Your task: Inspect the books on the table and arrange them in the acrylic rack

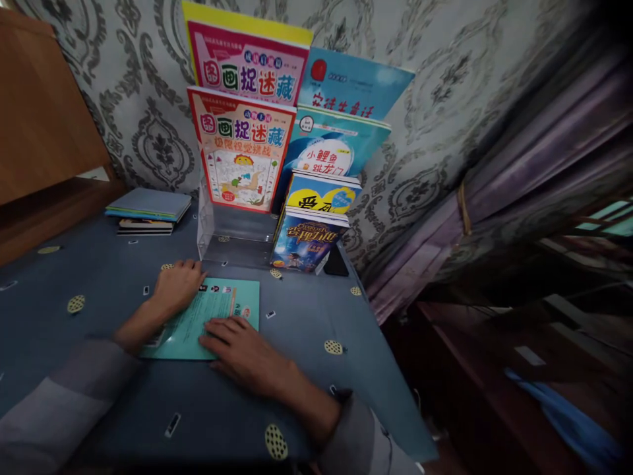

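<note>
A teal book (190,330) lies flat on the blue tablecloth. My left hand (179,285) rests at its upper left edge, the fingers laid over the corner and bent slightly. On the lower right part of the cover lies my right hand (242,353), palm down with its fingers spread. Neither hand is wrapped round anything. Behind the book stands a clear display rack (232,247). Its left side holds a red-bordered picture book (242,155) with a magenta one (247,63) behind it. On the right side are a dark blue book (306,244) and several other blue and teal books.
A small stack of books (148,206) lies at the back left, beside a wooden cabinet (44,99). A dark flat object (337,261) sits right of the rack. The table's right edge borders a purple curtain (420,254) and dark furniture.
</note>
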The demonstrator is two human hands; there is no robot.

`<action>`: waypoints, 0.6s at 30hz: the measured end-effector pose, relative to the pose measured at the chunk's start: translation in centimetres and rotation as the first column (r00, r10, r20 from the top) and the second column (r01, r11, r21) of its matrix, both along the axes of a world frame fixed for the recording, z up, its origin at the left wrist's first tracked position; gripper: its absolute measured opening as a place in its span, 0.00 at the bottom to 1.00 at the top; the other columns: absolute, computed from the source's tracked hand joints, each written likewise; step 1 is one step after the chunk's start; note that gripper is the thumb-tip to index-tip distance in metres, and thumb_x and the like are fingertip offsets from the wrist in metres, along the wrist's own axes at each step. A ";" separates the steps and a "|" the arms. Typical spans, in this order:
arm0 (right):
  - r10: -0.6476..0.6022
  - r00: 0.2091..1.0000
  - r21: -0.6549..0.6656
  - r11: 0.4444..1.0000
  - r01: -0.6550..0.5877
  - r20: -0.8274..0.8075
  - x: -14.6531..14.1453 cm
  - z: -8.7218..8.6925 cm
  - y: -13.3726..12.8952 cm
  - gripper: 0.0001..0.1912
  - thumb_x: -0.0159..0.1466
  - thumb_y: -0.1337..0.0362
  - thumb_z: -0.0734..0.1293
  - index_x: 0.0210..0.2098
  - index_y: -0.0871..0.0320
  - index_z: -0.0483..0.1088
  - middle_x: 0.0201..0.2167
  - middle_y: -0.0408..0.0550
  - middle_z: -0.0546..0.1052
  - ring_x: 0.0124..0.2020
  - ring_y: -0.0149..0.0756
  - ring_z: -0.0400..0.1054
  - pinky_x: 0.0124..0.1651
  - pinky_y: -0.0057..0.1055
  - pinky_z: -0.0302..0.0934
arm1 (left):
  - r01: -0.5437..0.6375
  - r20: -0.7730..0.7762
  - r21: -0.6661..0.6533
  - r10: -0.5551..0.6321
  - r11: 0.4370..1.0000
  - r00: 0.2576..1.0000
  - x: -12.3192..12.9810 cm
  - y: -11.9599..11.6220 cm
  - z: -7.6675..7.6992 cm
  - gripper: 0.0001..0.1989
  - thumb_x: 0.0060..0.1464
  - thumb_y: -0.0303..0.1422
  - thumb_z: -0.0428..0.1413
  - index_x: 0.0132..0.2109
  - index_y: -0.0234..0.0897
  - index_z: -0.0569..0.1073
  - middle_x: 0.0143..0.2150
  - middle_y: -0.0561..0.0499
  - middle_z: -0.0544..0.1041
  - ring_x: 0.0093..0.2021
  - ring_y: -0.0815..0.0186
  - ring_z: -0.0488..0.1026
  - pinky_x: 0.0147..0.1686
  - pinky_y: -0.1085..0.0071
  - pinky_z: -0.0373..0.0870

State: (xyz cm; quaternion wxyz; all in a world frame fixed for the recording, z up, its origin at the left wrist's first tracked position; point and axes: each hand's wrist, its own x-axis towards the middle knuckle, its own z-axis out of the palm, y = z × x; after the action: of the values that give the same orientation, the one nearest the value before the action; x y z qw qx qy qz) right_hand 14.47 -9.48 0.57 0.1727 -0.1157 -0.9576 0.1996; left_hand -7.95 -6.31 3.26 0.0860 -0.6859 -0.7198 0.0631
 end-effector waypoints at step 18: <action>-0.286 0.958 -0.175 0.944 0.279 -0.016 0.7 -2.4 5.4 0.27 0.73 0.55 0.64 0.68 0.56 0.63 0.70 0.56 0.64 0.73 0.44 0.53 0.73 0.50 0.47 | 0.088 0.217 0.045 -0.096 0.995 0.971 -2.7 -3.1 -3.1 0.26 0.69 0.34 0.38 0.66 0.31 0.67 0.66 0.36 0.71 0.67 0.50 0.67 0.63 0.52 0.64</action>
State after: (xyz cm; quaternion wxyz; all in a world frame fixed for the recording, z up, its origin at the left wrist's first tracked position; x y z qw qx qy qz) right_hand 15.19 -4.06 -1.87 0.2086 -0.2617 -0.9068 0.2564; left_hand -10.64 -9.40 0.13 0.0208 -0.7197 -0.6934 -0.0295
